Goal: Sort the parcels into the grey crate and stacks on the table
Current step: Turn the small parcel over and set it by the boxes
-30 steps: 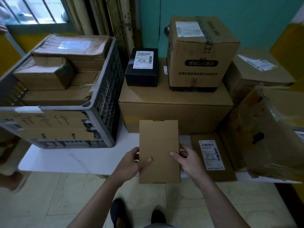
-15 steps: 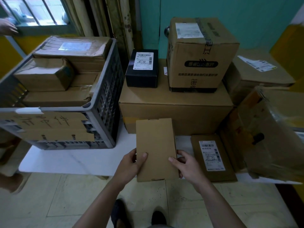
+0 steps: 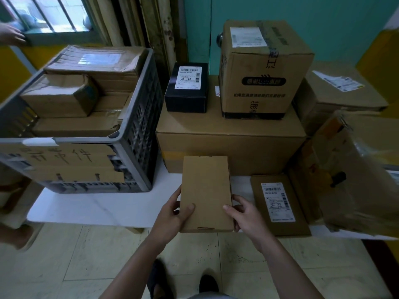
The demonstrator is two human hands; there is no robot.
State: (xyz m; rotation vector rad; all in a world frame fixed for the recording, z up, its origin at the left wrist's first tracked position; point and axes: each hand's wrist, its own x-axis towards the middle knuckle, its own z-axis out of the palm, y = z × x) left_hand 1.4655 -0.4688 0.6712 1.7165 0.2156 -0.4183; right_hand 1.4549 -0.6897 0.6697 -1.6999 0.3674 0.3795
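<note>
The left hand (image 3: 172, 214) and right hand (image 3: 247, 214) grip a plain flat parcel (image 3: 206, 190) by its long sides, thumbs on top, over the white table (image 3: 97, 209) front edge. Bare tabletop lies to its left, before the packed grey crate (image 3: 140, 128). A labelled parcel (image 3: 278, 203) lies just to its right, and a large carton (image 3: 231, 145) stands behind.

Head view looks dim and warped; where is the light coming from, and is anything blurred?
Head view: daylight comes from the barred window, washed out at top left; the rest is dim; the wide lens bows the grey crate; the wrapped parcel at far right is smeared.
</note>
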